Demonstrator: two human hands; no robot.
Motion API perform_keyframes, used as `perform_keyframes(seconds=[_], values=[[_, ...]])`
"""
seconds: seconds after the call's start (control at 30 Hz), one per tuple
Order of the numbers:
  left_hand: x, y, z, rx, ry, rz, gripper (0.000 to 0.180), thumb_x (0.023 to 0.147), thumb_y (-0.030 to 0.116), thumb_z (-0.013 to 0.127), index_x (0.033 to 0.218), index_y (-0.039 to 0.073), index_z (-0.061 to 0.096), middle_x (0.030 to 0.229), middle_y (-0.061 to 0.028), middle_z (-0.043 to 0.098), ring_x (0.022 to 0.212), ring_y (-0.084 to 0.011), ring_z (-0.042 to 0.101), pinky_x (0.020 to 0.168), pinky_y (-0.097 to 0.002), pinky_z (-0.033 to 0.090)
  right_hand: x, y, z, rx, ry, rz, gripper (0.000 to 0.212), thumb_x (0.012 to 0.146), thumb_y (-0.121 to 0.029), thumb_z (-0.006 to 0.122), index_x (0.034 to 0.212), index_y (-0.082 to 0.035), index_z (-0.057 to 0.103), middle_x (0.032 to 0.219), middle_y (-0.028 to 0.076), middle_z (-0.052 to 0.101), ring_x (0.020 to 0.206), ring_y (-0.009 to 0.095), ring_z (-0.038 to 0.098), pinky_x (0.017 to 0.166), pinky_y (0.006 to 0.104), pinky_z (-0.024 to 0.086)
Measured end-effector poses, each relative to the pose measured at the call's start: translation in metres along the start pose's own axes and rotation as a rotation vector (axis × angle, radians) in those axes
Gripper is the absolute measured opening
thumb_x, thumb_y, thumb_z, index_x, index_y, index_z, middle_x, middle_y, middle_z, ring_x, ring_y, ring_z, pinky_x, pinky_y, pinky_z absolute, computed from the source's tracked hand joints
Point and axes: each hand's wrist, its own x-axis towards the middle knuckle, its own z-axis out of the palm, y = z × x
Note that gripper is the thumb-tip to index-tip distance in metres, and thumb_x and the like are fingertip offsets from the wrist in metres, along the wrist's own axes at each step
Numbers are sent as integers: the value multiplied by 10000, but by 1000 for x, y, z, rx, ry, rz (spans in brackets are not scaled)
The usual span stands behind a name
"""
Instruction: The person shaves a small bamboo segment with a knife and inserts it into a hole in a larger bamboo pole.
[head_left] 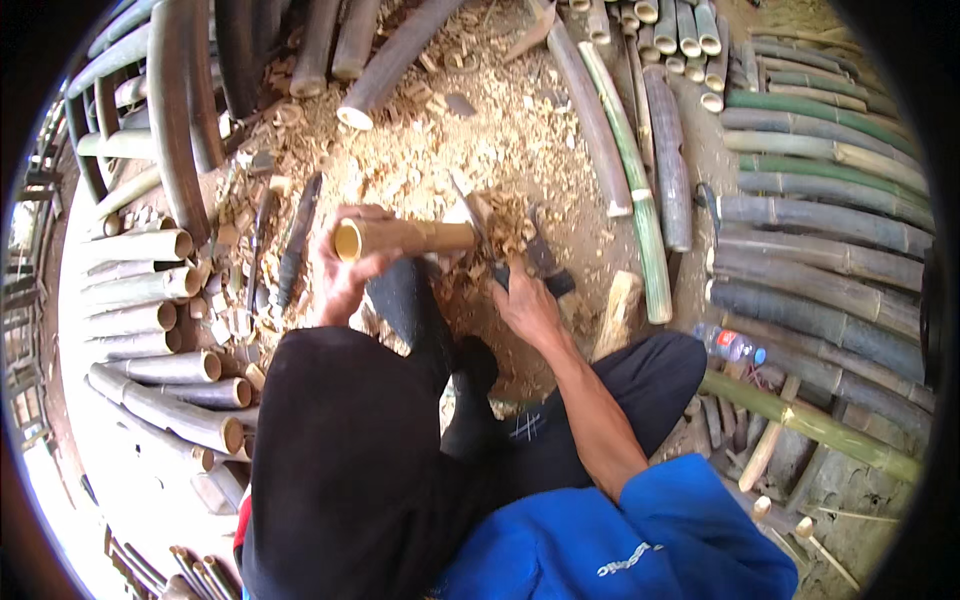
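Note:
My left hand (345,270) is wrapped round a short tan bamboo tube (415,238), its hollow end facing left. The tube lies level above my lower leg. My right hand (530,308) grips a knife (470,212) by its handle. The knife's blade points up and to the left, close to the tube's right end; whether it touches the tube I cannot tell. Light wood shavings (430,165) cover the ground in front of me and gather by the blade.
A dark-handled long blade (298,240) lies left of my left hand. Cut bamboo lengths (145,282) are stacked at the left, and long bamboo poles (825,215) lie at the right. A wooden block (620,312) and a plastic bottle (730,344) are near my right knee.

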Motion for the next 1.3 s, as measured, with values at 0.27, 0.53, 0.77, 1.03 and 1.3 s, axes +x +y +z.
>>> perform_keyframes(seconds=[0.27, 0.53, 0.77, 1.03, 1.3], values=[[-30, -7, -30, -54, -153, -88, 605, 520, -69, 786, 1085, 71, 621, 1258, -111, 633, 1273, -263, 552, 1108, -448, 423, -41, -60, -71, 413, 115, -220, 310, 997, -274, 643, 1048, -11, 486, 782, 254, 653, 740, 466, 666, 634, 512, 524], [-31, 4, -37, 11, -255, -78, 603, 495, -83, 836, 1046, 79, 652, 1211, -105, 664, 1235, -247, 578, 1099, -445, 426, -29, -11, 2, 132, -9, -83, 374, 976, -309, 650, 1091, 20, 516, 847, 258, 681, 795, 464, 678, 702, 543, 508], [16, 23, 27, 43, 31, -95, 924, 638, 133, 915, 1411, 3, 426, 1293, -194, 612, 1245, -321, 579, 1056, -472, 494, -47, -33, -16, 557, 136, -85, 357, 985, -328, 649, 1060, 2, 537, 715, 171, 609, 641, 336, 650, 597, 461, 499], [8, -3, 41, 136, 101, -279, 778, 784, 177, 827, 1401, -43, 407, 1128, -214, 641, 934, -290, 689, 792, -386, 595, -77, -28, -29, 749, -38, 112, 351, 1014, -338, 619, 1146, -25, 534, 671, 23, 566, 504, 114, 569, 468, 283, 472], [-103, 57, -25, 805, -96, 8, 704, 769, 179, 834, 1385, 123, 498, 1181, -208, 613, 1065, -353, 652, 908, -432, 536, -100, -1, -31, 642, 82, -117, 348, 1011, -338, 629, 1118, -19, 542, 669, 18, 549, 491, 97, 545, 460, 270, 462]])
